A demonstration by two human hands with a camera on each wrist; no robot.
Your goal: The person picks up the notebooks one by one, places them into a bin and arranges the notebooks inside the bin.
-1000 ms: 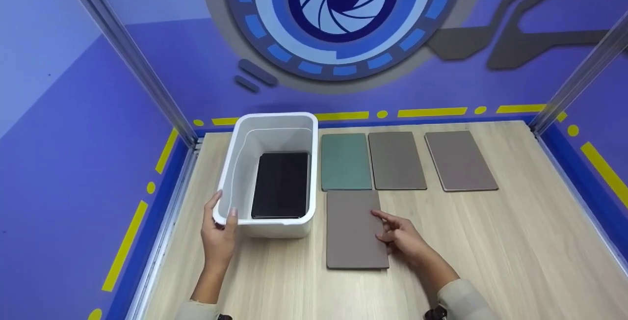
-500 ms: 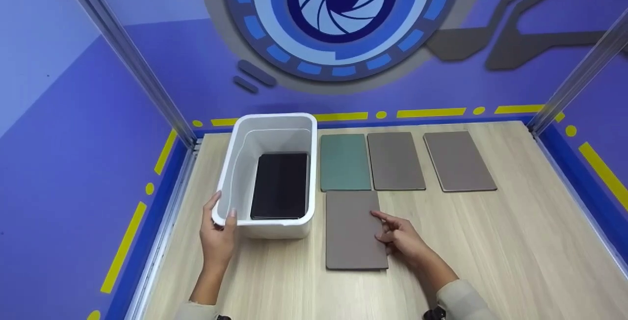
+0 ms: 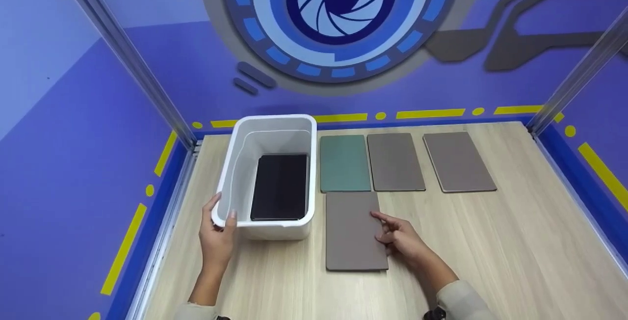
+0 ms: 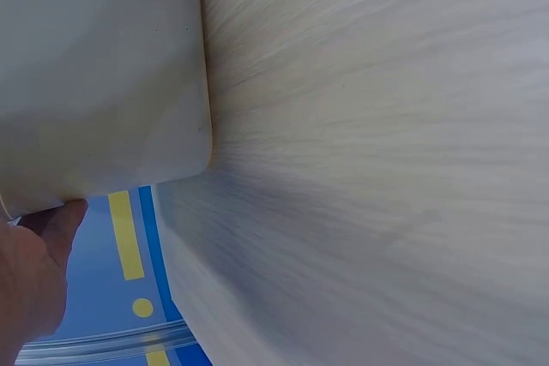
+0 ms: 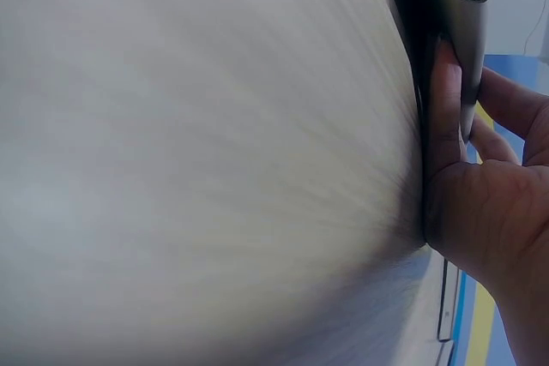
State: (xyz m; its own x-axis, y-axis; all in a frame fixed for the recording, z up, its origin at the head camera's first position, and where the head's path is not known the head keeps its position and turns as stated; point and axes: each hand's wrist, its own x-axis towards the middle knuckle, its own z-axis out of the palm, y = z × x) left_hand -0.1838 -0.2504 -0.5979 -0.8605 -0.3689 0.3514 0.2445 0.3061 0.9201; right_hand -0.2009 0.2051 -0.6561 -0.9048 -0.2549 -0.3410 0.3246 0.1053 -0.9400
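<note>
My left hand (image 3: 216, 241) grips the near left corner of a white plastic bin (image 3: 277, 231), thumb over the rim. A flat black rectangular item (image 3: 279, 187), perhaps a notebook, lies at the bottom of the bin. To its right, my right hand (image 3: 405, 239) holds a grey-brown notebook (image 3: 351, 231) by its right edge. Seen from the right wrist, one digit of that hand (image 5: 493, 203) lies beneath the notebook (image 5: 470, 32) and others bear on its cover. This edge is tilted up off the table.
Behind the held notebook lie a green notebook (image 3: 345, 163) and a grey-brown one (image 3: 396, 162), side by side. Another grey-brown notebook (image 3: 459, 161) lies farther right, across a gap. Blue panels (image 3: 373, 96) and metal posts (image 3: 132, 60) bound the wooden table (image 3: 530, 241).
</note>
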